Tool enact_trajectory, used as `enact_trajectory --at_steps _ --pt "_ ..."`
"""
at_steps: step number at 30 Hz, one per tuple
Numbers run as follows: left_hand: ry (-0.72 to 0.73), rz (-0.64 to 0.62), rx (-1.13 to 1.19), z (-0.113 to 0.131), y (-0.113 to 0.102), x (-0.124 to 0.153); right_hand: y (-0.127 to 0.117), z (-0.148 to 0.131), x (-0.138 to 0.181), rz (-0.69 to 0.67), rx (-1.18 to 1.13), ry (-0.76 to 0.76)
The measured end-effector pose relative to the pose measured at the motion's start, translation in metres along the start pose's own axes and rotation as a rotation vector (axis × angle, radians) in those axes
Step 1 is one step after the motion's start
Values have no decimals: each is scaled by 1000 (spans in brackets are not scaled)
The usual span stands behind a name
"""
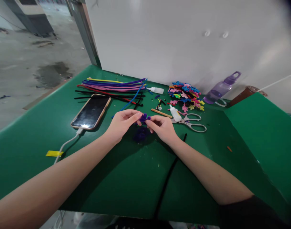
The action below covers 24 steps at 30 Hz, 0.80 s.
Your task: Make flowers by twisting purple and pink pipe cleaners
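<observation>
Head view: a green table [126, 178] spans the scene, with a bundle of coloured fuzzy stems [112, 86] lying behind a phone [91, 111] on the left and a pile of small flower shapes [183, 94] at the back right; the left hand [122, 124] and right hand [163, 127] nearly meet, scissors [183, 121] beside the right; between them, just above the tabletop, both pinch a fuzzy purple piece [144, 118] with thumbs and fingers
</observation>
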<state>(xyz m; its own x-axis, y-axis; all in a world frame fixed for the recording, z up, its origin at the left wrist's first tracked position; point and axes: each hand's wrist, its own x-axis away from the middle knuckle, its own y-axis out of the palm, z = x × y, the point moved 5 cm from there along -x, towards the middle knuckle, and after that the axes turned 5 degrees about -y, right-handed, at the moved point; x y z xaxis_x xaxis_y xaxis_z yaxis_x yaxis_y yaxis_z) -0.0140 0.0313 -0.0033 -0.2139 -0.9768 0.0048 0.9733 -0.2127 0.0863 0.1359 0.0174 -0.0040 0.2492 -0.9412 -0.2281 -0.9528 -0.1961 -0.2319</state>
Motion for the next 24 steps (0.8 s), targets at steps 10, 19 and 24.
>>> enact_trajectory --at_steps 10,19,24 --pt "-61 35 9 -9 -3 -3 2 -4 3 -18 36 -1" --pt "-89 55 153 -7 -6 -4 -5 0 -1 79 -4 33" --pt "-66 -23 -89 0 -3 -1 -3 -1 0 36 18 7"
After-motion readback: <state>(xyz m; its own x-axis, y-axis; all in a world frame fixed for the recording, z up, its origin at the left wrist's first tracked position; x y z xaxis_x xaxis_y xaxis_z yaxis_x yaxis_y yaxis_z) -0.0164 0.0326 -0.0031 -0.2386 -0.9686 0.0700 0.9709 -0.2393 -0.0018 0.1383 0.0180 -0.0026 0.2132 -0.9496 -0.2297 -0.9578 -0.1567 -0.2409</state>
